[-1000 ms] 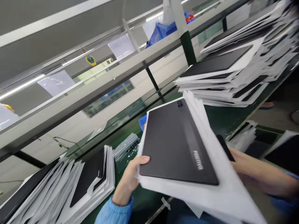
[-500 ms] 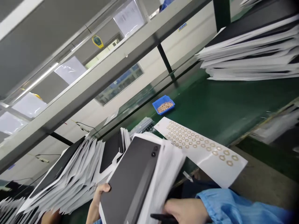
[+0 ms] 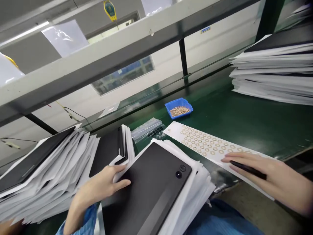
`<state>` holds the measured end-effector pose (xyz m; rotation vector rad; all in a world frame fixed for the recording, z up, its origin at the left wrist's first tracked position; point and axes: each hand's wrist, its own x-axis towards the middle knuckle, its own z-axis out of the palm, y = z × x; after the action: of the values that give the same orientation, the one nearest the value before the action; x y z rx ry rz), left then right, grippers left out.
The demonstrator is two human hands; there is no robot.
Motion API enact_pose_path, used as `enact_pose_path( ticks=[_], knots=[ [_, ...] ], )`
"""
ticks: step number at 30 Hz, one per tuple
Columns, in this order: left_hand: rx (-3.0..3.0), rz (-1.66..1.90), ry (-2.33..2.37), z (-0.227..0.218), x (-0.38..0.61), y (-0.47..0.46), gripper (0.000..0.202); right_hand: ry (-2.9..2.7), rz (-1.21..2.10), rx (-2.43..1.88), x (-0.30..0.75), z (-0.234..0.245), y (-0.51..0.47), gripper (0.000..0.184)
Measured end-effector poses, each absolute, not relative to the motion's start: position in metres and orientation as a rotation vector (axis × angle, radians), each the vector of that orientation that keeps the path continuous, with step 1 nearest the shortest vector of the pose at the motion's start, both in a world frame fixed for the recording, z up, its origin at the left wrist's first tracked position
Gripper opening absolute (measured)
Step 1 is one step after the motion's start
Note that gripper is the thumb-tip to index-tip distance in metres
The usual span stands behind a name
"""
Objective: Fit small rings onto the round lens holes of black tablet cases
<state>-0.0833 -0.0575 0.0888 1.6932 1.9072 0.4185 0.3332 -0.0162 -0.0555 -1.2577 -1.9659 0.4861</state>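
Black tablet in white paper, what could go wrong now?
The dark grey tablet sits on loose white paper, so it might slide out from under the left hand. The black pen-like stick in the right hand could scratch the white sheet of gold rings or knock rings loose.

all bright, even light from a strip lamp (image 3: 24, 33) overhead, with soft glare along the green worktop (image 3: 244, 111) and only faint shadows. the wide lens bows the grey shelf rail (image 3: 102, 55) toward the edges, and the right hand (image 3: 276, 176) looks slightly soft.
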Motion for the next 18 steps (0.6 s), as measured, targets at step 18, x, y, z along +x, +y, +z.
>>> enact_pose_path(
  ticks=[18],
  knots=[
    [2.288, 0.031, 0.956, 0.073, 0.006, -0.006, 0.062, -1.593, 1.271, -1.308, 0.277, 0.046, 0.097, 0.046]
  ],
)
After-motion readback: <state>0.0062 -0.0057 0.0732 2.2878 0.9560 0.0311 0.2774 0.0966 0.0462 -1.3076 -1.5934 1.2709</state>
